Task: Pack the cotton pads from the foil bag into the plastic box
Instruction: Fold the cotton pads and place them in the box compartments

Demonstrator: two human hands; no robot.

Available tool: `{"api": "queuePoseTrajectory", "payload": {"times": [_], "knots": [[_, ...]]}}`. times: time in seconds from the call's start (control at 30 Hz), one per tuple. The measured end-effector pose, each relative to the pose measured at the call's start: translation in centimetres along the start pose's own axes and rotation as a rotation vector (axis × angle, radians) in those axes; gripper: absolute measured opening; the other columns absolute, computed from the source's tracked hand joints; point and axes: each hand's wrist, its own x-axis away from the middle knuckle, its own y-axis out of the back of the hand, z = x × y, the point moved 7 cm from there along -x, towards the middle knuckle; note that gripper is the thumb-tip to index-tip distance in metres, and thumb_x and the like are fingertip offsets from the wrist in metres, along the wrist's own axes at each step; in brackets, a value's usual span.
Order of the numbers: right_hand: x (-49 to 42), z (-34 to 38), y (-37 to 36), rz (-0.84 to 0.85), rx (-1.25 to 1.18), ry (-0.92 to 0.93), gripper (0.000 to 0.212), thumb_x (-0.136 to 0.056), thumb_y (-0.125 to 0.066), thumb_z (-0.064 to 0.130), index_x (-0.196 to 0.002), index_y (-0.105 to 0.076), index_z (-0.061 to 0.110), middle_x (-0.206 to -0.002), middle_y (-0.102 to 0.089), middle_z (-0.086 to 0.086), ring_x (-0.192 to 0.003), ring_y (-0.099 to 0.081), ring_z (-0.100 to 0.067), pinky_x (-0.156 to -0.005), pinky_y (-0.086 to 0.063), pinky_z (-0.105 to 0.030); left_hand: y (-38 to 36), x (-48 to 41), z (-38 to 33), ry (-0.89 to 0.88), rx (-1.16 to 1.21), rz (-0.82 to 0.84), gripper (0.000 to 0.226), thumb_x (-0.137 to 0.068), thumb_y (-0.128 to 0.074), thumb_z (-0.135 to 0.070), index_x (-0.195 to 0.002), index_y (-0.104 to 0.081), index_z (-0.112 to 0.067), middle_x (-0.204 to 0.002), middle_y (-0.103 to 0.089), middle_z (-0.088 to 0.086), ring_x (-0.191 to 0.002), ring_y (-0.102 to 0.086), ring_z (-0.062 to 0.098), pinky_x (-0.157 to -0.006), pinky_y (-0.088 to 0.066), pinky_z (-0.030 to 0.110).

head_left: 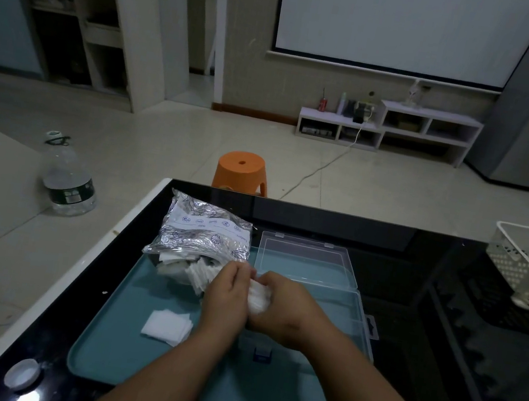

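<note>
Cotton pads (258,299) gripped between left hand (227,295) and right hand (284,307) | just beside foil bag (206,229) mouth

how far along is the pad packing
Early. Done: the bag is open and a stack of pads lies out on the tray. In hand: the left hand and right hand hold a bundle of pads between them at the open box. Left: what shows of the box looks empty, and more pads sit in the bag's mouth.
</note>
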Motion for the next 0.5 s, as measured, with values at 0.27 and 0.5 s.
{"api": "queuePoseTrajectory", "payload": {"times": [0.27,0.5], "knots": [[-0.3,-0.6,1.0,-0.031,0.017,-0.043,0.039,-0.081,-0.071,0.043,-0.113,-0.065,0.022,-0.103,-0.068,-0.001,-0.085,-0.059,-0.016,-0.074,-0.049,-0.031,-0.4,-0.1,0.8,0.313,0.429,0.063,0.048,-0.102,-0.036,-0.038,-0.083,-0.068,-0.009,-0.084,-0.068,0.018,-0.075,-0.063,0.027,-0.065,-0.048,0.032],[-0.7,-2.4,2.3,-0.118,-0.325,-0.177,0.035,-0.088,-0.066,0.040,-0.111,-0.064,0.014,-0.093,-0.066,-0.006,-0.074,-0.059,-0.017,-0.064,-0.052,-0.034,-0.5,-0.6,-0.2,0.364,0.479,0.177,0.020,-0.095,-0.051,-0.020,-0.101,-0.067,-0.010,-0.088,-0.068,0.013,-0.075,-0.061,0.024,-0.066,-0.045,0.033]]}}
